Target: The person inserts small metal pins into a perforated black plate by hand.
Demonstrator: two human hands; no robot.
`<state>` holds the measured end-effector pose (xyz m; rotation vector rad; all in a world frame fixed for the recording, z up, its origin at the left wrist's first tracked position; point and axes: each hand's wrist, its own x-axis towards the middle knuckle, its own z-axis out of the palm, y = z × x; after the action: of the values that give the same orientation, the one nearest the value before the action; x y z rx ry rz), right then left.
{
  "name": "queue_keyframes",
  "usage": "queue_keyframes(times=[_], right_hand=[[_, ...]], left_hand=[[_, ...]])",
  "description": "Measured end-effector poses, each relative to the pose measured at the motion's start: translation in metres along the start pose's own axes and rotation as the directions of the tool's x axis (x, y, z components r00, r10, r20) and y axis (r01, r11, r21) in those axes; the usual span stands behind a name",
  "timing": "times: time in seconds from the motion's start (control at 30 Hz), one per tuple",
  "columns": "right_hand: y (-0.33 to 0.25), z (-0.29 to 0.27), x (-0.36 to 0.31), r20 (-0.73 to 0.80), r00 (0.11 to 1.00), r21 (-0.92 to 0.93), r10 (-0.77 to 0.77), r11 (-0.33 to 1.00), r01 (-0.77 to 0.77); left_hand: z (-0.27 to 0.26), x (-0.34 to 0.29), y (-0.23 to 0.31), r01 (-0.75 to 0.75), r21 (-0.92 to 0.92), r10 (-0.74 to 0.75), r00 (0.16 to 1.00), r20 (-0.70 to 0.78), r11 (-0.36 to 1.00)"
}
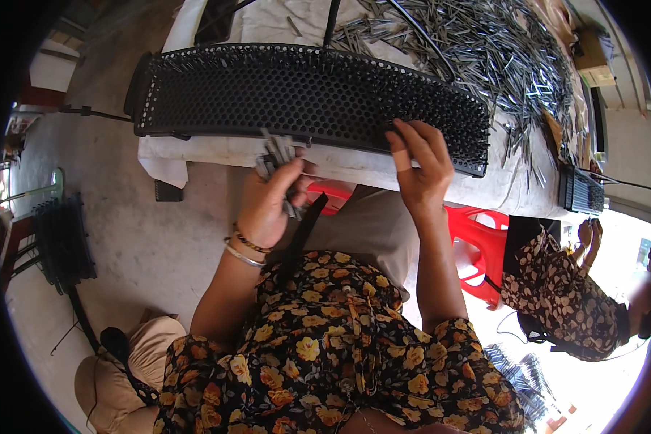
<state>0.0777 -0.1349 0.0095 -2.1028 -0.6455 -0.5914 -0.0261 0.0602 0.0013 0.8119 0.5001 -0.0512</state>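
Observation:
A bunch of thin grey metal rods [276,154] is gripped in my left hand [262,206], just in front of the table's near edge; its ends are smeared by motion. My right hand [425,163] is at the near side of a long black perforated rack [267,98]. Its thumb and fingertips come together over the holes, and whatever they pinch is too small to make out. A light band wraps one digit of that hand. Dark pins stand packed in the right part of the rack, while the middle and left holes show bare.
Behind the rack, a large loose heap of similar rods [484,50] covers the table's pale cloth [260,25]. Red plastic stools [477,246] stand below. A co-worker in a patterned top [564,296] works at another rack [582,189] on the right. Another person's legs [134,362] show lower left.

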Motion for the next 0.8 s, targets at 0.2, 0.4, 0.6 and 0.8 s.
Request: queue_keyframes(times=[0.2, 0.4, 0.6, 0.8], right_hand=[[0.049, -0.060, -0.005, -0.328, 0.925, -0.239, 0.190, 0.931, -0.276], [0.102, -0.080, -0.020, -0.258, 0.747, -0.065, 0.613, 0.760, -0.646], [0.101, -0.078, -0.017, -0.308, 0.570, 0.273, 0.762, 0.645, -0.714], [0.136, -0.088, -0.025, -0.170, 0.532, 0.383, 0.829, 0.553, -0.740]], left_hand=[[-0.056, 0.013, 0.025, -0.312, 0.052, 0.312, 0.894, -0.322, 0.949], [-0.073, 0.020, 0.035, -0.353, 0.078, 0.356, 0.861, -0.364, 0.933], [-0.095, 0.026, 0.042, -0.342, 0.054, 0.333, 0.852, -0.404, 0.938], [-0.114, 0.040, 0.049, -0.328, -0.019, 0.307, 0.901, -0.306, 0.944]])
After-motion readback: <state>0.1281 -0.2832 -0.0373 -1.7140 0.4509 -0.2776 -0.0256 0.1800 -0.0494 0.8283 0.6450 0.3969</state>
